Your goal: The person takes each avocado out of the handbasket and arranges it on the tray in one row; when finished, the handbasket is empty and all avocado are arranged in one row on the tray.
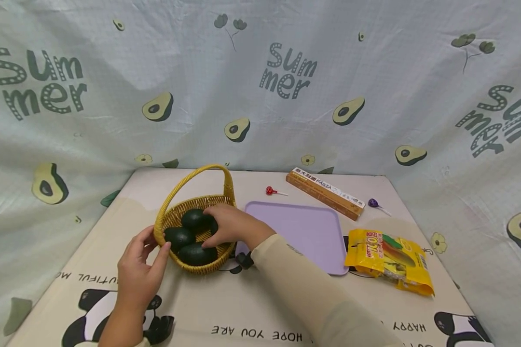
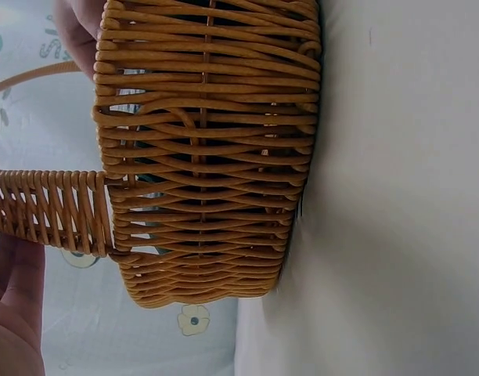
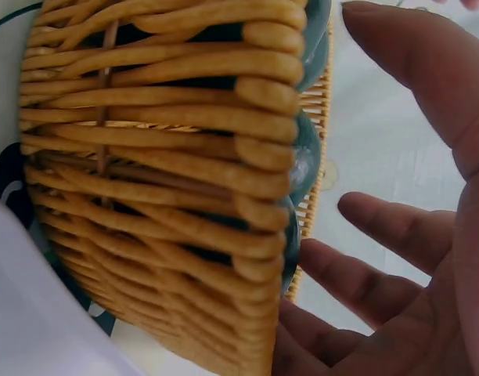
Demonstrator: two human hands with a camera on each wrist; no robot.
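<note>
A yellow wicker basket with a tall arched handle stands left of the table's middle. Several dark green avocados lie inside it. My left hand grips the basket's left side where the handle meets the rim, thumb at the front. In the left wrist view, fingers show behind the handle's woven base. My right hand reaches over the right rim, thumb and fingers spread above the avocados. The right wrist view shows its fingers near the avocados; whether the fingertips touch one is partly hidden.
A lilac tray lies right of the basket, with a brown pasta box behind it. A red lollipop and a purple lollipop lie on the table. Near the right edge is a yellow snack bag.
</note>
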